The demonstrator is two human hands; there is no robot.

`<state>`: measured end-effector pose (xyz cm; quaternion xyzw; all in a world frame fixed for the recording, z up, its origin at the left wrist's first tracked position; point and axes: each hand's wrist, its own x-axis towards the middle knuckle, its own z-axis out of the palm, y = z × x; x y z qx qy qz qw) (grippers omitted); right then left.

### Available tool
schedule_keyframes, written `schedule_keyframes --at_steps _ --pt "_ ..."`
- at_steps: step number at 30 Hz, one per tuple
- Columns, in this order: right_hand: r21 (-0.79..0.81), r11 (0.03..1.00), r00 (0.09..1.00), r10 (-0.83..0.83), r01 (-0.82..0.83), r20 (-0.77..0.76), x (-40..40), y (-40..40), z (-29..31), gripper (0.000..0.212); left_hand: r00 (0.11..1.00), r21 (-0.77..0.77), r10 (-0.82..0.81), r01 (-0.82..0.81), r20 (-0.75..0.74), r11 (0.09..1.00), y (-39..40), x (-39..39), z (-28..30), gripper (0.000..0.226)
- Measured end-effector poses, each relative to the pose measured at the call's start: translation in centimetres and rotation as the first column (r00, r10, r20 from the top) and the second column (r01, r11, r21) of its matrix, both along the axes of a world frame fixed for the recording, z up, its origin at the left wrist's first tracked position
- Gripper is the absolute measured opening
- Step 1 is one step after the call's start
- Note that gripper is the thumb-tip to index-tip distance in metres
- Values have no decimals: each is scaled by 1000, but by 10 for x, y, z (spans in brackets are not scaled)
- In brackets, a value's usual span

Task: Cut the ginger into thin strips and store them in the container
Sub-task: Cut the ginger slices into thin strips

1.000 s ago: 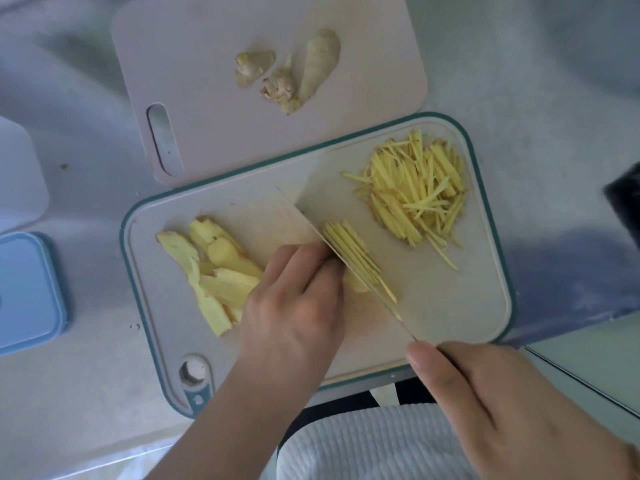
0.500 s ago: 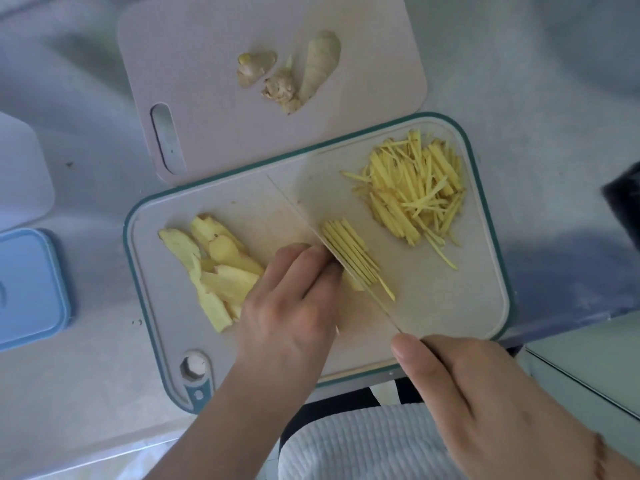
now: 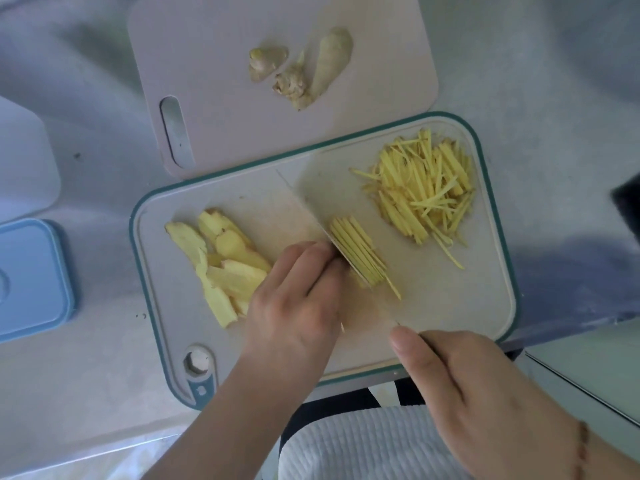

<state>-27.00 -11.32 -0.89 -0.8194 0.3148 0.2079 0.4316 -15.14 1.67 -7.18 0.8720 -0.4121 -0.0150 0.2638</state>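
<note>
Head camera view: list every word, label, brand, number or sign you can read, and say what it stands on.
None can be read anywhere in this view.
Teal-rimmed white cutting board: no print shows; its teal corner tab bears a small mark, too blurred to read.
Plain pinkish cutting board: no text.
Light blue container lid: no text visible.

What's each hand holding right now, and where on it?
Right hand grips the knife at its handle end, hidden under the hand. Left hand pins the ginger slices being cut, curled fingertips on top by the blade.
</note>
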Motion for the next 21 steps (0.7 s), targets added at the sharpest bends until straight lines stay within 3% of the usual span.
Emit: schedule_keyframes --at_steps 6,9,13,17,21 --pt "122 992 999 17 -21 36 25 -1 -4 68 1000 2 -28 28 3 1000 3 2 -1 16" --pt "-13 1000 998 -5 6 58 3 0 10 73 1000 -7 -18 18 18 1000 3 0 -1 13" --pt "130 983 986 -114 129 -120 7 6 9 91 1000 -18 -11 11 10 1000 4 0 -3 16" --pt "157 986 996 -71 63 44 23 5 -5 69 999 -14 -33 34 32 999 6 4 -5 16" --pt "142 983 991 -108 119 -82 6 5 11 85 998 -32 -40 42 41 999 8 4 -5 19"
